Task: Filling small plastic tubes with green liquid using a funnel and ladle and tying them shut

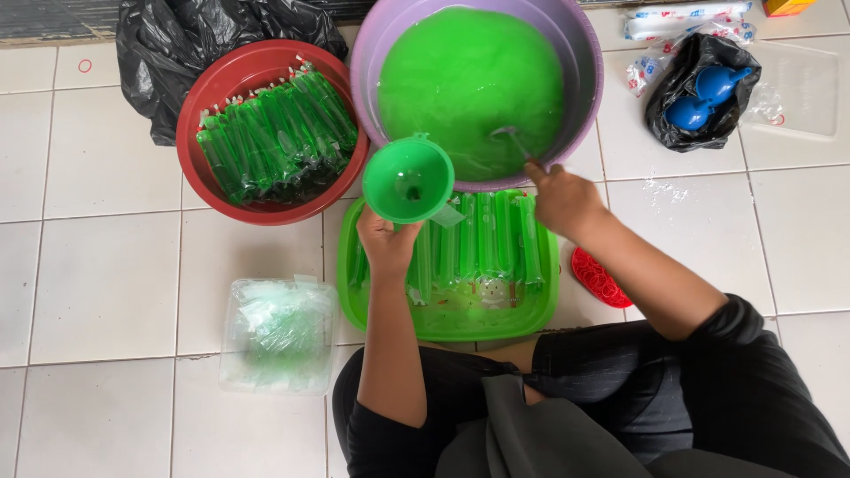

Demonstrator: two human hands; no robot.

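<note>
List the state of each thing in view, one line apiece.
Purple basin: filled with green liquid.
Red basin: packed with filled green tubes.
Green tray: partly covered with filled tubes.
Green funnel: upright, held by left hand.
Ladle: dipped in liquid, held by right hand.
Black bag: open, blue funnels inside.

- Red basin (pixel 205 96), to my left: filled green tubes.
- Black bag (pixel 682 75) holding blue funnels (pixel 708 96).
- Red rubber bands (pixel 598 280).
- Clear bag stack (pixel 278 334).
</note>
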